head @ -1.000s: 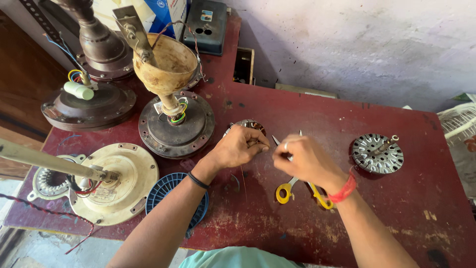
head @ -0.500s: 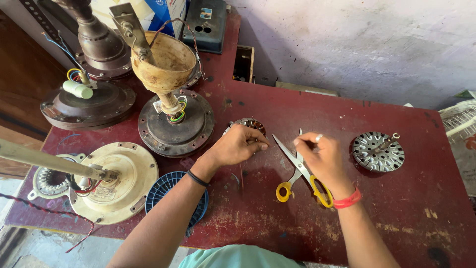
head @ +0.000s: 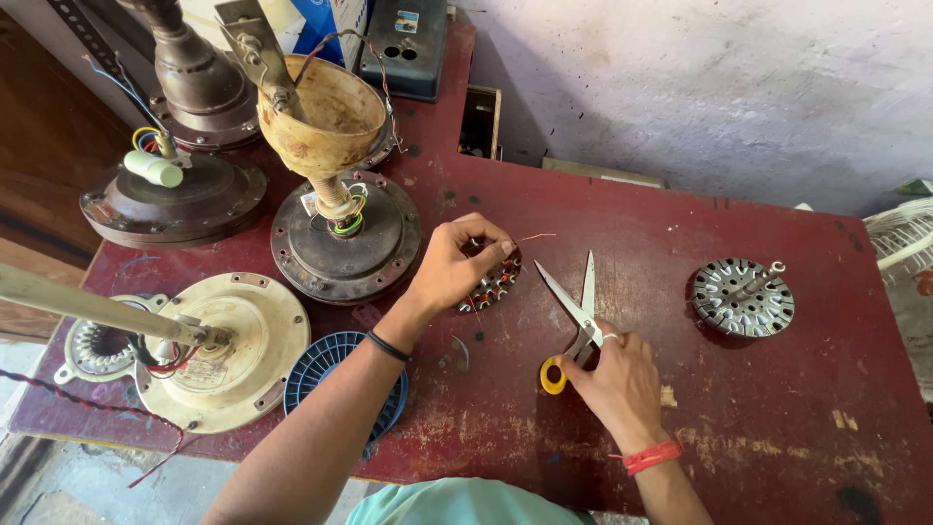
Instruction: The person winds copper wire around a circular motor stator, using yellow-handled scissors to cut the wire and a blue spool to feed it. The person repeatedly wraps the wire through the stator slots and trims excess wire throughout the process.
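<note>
Fan stator under left hand, fingers clamped on it, right hand fingers gripping open scissors

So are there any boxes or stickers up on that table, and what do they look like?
Blue and white box: back edge of the table, behind the fan motors, mostly cut off.
Dark teal box device: back edge beside it, a small label on top and two round holes.
White sticker: on the dark round motor housing, small and rectangular.

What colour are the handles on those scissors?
Yellow. The scissors lie open under the right hand, seen in the head view.
</note>
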